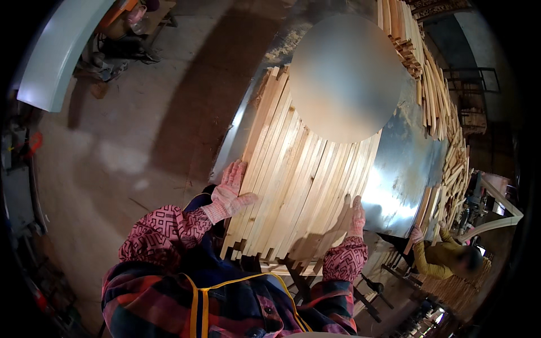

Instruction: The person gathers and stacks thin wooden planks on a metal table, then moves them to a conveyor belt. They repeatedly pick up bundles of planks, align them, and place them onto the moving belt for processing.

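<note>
A row of long pale wooden strips (pixel 293 186) lies side by side on a shiny metal-topped table (pixel 397 186), their near ends uneven. My left hand (pixel 228 191), in a pink knit glove, lies along the row's left edge, fingers stretched and thumb over the outer strips. At the right edge my right hand (pixel 357 217), also gloved, stands with its fingers straight and its palm side toward the wood. It casts a shadow on the strips. A blurred round patch hides the far middle of the row.
More wooden strips are stacked (pixel 397 28) at the far right, with loose ones heaped (pixel 451 152) along the table's right side. A co-worker in a yellow top (pixel 437 259) reaches to the wood there. A pale curved panel (pixel 65 56) stands at far left.
</note>
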The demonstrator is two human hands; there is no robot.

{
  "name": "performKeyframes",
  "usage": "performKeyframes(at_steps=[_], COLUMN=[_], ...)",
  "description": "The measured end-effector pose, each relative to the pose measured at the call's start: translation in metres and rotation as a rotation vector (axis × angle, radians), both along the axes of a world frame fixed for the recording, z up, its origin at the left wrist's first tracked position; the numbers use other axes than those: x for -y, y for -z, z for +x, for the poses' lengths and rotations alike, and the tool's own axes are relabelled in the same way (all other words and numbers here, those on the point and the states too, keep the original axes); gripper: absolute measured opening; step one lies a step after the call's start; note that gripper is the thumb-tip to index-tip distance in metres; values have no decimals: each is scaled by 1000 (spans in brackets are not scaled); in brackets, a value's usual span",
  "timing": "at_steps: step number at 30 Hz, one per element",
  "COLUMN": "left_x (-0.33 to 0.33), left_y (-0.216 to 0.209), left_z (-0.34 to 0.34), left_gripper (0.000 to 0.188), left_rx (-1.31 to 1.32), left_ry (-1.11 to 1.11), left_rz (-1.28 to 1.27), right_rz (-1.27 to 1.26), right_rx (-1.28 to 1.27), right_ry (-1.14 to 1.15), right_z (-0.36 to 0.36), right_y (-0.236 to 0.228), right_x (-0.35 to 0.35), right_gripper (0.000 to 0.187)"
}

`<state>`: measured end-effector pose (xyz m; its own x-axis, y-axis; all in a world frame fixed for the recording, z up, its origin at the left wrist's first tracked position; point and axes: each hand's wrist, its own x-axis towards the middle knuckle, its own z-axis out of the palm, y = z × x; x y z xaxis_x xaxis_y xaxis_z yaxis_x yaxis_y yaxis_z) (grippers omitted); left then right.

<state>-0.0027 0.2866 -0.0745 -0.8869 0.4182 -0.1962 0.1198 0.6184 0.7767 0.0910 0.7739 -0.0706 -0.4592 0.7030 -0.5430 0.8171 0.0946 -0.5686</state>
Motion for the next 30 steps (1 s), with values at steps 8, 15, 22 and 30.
performKeyframes(at_steps=[8,15,22,30], left_x=[1,62,239,360], left_y=[-22,-30,-1,-47], left_z=[-15,-4,20,-96], left_gripper=[108,75,58,48], left_rx=[59,-80,13,174], left_ry=[133,370,651,477], left_rz=[-161,-113,-518,-540], right_rz=[239,447,892,248], right_rx=[9,-81,-54,-587], right_ry=[6,-17,-88,-222], right_z=[-26,50,111,-130], right_y=[-46,-68,-49,-183], right_x=[61,92,132,507], right_gripper=[72,63,57,34])
